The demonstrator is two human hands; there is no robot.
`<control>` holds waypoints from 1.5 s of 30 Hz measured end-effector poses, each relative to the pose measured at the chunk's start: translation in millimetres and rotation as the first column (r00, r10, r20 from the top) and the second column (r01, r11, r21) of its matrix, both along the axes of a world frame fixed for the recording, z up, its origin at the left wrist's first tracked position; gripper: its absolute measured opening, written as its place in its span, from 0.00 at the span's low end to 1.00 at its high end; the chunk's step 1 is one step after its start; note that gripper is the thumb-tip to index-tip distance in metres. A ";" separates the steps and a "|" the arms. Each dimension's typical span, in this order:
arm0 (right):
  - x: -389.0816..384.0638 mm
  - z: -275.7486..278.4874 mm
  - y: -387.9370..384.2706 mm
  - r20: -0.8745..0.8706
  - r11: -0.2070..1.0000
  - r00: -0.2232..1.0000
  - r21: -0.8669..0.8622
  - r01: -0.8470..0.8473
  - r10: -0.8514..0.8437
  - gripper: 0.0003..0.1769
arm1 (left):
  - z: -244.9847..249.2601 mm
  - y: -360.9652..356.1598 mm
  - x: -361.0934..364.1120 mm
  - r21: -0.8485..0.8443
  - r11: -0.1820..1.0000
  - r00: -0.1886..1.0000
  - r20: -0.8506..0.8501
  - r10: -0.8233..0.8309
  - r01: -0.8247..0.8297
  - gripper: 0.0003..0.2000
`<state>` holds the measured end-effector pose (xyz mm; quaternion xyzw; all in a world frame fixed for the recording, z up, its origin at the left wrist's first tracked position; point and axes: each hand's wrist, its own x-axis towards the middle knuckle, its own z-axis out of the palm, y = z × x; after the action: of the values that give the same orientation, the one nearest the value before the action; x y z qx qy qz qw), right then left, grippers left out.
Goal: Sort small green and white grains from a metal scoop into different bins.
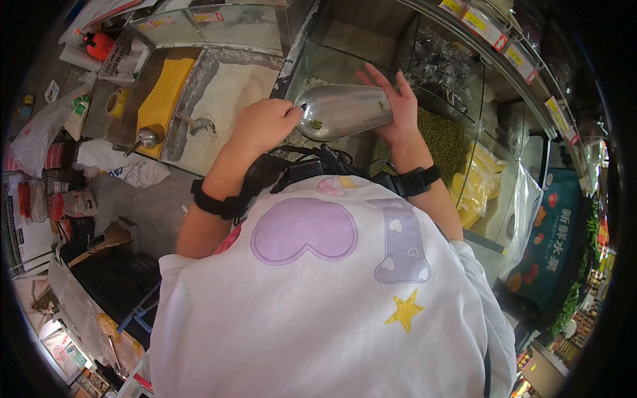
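Observation:
My left hand (265, 125) is closed around the near end of a clear plastic scoop (348, 109), its thumb lying along the rim. A few green beans (316, 124) sit inside the scoop, with one or two more close to its wide mouth. At that mouth is my right hand (400, 109), palm against or right beside the edge and fingers stretched apart. Below and to the right of the scoop, a glass-walled bin holds many mung beans (439, 140).
To the left are a bin of white flour (232, 89) with a metal scoop (202, 126) and a bin of yellow meal (166, 93) with a metal ladle (147, 138). Yellow plastic bags (483, 174) lie at right. A shelf edge with price tags (484, 28) curves overhead.

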<state>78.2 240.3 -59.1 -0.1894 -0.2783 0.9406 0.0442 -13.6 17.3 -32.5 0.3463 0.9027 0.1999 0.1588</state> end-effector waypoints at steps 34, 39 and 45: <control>185.6 -102.2 67.2 0.292 0.656 0.683 -0.199 0.728 -0.669 0.29 | 54.4 189.3 24.0 -0.575 0.636 0.653 -0.218 -0.726 0.515 0.22; 202.3 -110.0 81.7 0.442 0.748 0.723 -0.156 0.646 -0.532 0.28 | 45.0 166.6 -4.5 -0.664 0.633 0.754 -0.156 -0.638 0.398 0.22; 218.2 -104.7 82.3 0.394 0.802 0.700 0.330 0.497 -0.596 0.23 | -18.7 117.7 -52.9 -0.654 0.681 0.850 -0.110 -0.515 0.328 0.21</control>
<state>296.4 322.6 -163.9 -0.4850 -0.3034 0.7742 0.2708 -66.5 135.0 -51.2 0.5010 0.8245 -0.1986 0.1724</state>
